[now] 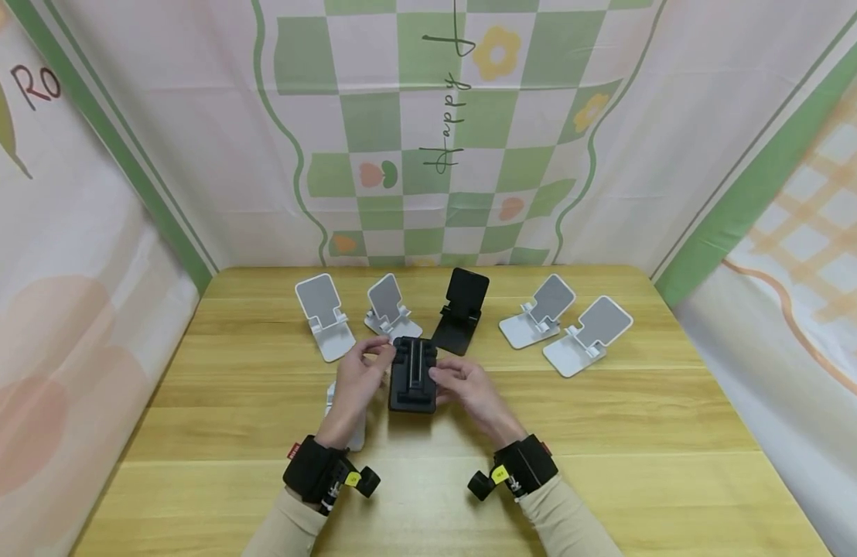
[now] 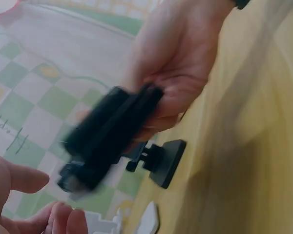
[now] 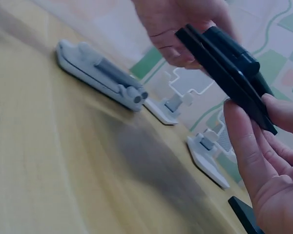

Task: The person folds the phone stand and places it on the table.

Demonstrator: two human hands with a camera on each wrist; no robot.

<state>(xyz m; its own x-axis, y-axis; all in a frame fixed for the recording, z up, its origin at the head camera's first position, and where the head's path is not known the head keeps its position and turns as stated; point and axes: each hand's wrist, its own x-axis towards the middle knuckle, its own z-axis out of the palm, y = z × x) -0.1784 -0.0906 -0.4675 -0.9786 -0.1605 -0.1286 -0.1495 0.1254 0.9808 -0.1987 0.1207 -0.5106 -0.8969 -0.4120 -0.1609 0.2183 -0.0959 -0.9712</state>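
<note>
A folded black phone stand is held above the table, its hinged arm facing up. My right hand pinches its right edge between thumb and fingers, as the right wrist view shows with the stand tilted. My left hand is by the stand's upper left corner. In the left wrist view, a small gap parts the left hand's spread thumb and fingers from the blurred stand. A folded white phone stand lies on the table, partly hidden beneath my left wrist in the head view.
Along the back of the wooden table stand unfolded phone stands: two white ones at left, an unfolded black one in the middle, and two white ones at right. A patterned curtain hangs behind the table.
</note>
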